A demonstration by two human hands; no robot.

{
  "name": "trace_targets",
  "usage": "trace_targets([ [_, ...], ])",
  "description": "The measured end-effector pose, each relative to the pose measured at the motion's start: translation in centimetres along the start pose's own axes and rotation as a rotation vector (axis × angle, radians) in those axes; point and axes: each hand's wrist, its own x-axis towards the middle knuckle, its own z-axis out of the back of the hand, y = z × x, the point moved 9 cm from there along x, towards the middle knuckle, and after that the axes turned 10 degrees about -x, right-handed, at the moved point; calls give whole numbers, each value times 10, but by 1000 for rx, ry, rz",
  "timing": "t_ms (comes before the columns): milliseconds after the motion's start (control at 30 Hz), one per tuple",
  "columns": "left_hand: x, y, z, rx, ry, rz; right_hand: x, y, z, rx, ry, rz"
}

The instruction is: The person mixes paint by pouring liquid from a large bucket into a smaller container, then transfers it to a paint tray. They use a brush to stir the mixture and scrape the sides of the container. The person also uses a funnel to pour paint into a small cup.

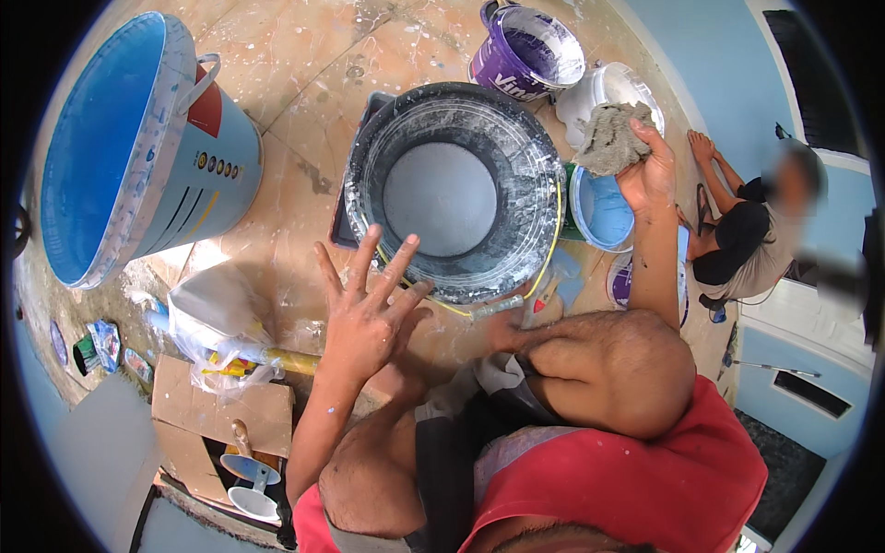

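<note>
Bucket [518, 161], black and white-smeared, stands between both hands as I watch remotely: left hand [358, 330] spread wide at its near rim, contact unclear to me; right hand [651, 175] off its right side, gripping a grey rag [608, 138].

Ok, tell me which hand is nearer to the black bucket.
Left. The left hand is by the near rim of the black bucket; the right hand is off to its right, holding a rag.

I record a tan tiled floor [300, 101], spattered white; to my right, a pale-blue wall [728, 55] with a dark rectangular panel [816, 88]. Bright light [208, 252] strikes the tiles at left.
</note>
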Motion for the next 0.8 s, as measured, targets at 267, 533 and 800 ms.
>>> trace_targets([
  [267, 95, 50, 61, -545, -429, 150, -27, 18, 1, 164, 53, 95],
  [533, 184, 157, -14, -558, -53, 529, -70, -15, -150, -291, 567, 8],
  [800, 167, 178, -45, -824, -115, 592, -149, -122, -289, -1013, 1077, 695],
])
